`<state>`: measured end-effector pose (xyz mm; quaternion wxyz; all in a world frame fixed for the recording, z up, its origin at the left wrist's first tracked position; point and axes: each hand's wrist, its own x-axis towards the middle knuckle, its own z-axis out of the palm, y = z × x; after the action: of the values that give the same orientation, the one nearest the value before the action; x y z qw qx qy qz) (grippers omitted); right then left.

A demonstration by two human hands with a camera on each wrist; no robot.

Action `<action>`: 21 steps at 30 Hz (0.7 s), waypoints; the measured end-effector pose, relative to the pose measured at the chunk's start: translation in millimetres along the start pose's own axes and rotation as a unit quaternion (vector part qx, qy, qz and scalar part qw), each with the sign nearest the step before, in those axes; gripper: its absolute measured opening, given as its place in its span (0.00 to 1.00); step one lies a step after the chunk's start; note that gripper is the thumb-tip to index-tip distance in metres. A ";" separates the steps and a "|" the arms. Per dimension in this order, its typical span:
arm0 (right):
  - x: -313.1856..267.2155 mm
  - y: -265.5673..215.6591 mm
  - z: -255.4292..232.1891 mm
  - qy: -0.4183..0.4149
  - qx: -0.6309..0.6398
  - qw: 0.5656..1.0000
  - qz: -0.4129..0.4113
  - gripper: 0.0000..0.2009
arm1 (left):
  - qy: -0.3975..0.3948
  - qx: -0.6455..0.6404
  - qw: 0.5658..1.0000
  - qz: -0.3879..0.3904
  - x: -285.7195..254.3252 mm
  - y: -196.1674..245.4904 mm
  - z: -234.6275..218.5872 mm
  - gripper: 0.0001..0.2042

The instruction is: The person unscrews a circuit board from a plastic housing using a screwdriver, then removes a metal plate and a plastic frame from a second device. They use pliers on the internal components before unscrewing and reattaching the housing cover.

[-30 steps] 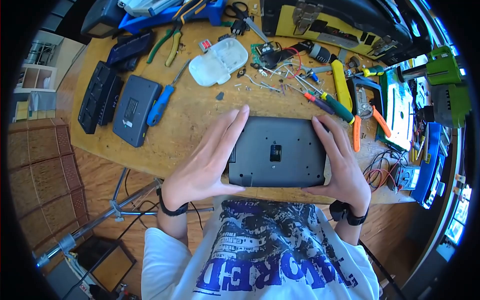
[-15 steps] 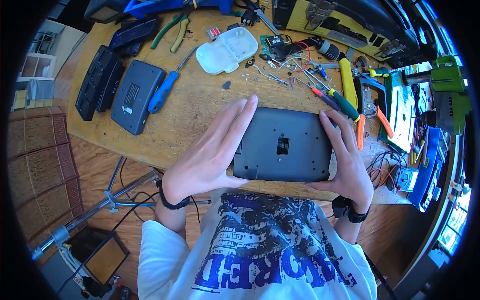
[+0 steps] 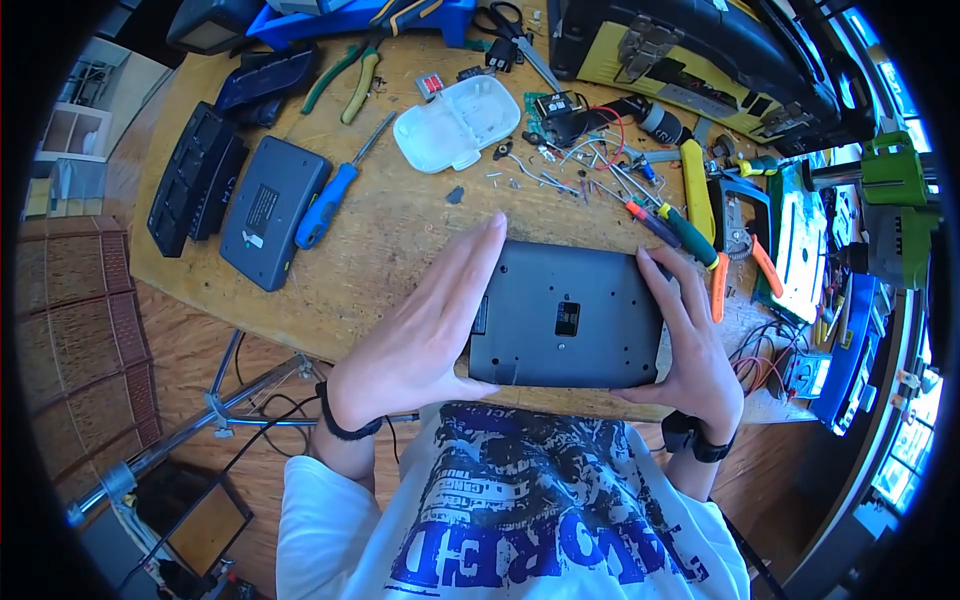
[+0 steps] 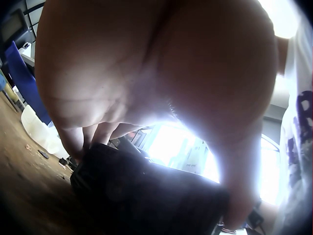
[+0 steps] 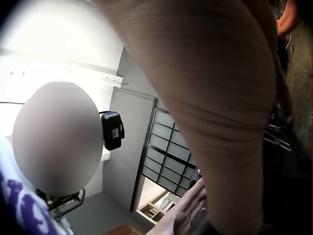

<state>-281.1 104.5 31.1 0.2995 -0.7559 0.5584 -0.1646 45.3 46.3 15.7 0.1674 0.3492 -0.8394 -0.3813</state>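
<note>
A flat black plastic case [image 3: 600,345] with small screw holes and a rectangular cutout lies between both hands over the near edge of the workbench. My left hand [image 3: 420,325] grips its left end, fingers along the side to the far corner and thumb at the near edge. On the other end, my right hand [image 3: 695,345] holds the right side, with fingertips at the far corner and thumb at the near edge. In the left wrist view the dark case [image 4: 146,196] sits between the fingers and thumb. The underside of the case is hidden.
A grey device [image 3: 272,215], a blue screwdriver [image 3: 328,210] and black housings [image 3: 195,180] lie at left. Behind are a white plastic case [image 3: 455,125] and wire scraps. Screwdrivers [image 3: 690,235], orange-handled wire strippers [image 3: 738,245] and a toolbox [image 3: 690,70] stand at right.
The head view has shifted slightly, up and then back down. Both hands keep the same hold on the black case, which stays nearly in place between them.
</note>
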 end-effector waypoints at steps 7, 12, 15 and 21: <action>-1.0 1.0 1.1 -0.008 0.000 1.000 0.015 0.65 | -0.010 -0.005 1.000 0.009 1.5 1.6 -3.8 0.74; 1.9 7.4 3.0 0.001 -0.015 1.000 -0.013 0.65 | 0.002 -0.017 1.000 0.001 -1.4 -4.3 1.8 0.75; 2.9 6.9 3.6 -0.002 -0.006 1.000 -0.002 0.65 | -0.006 0.002 1.000 0.002 -0.6 -0.7 -1.4 0.74; 2.9 6.4 5.0 0.002 -0.004 1.000 -0.002 0.66 | 0.009 0.003 1.000 -0.001 -3.8 -2.1 1.9 0.75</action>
<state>-282.0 101.8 22.9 0.2947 -0.7581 0.5581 -0.1643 47.8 49.0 12.8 0.1731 0.3539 -0.8387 -0.3761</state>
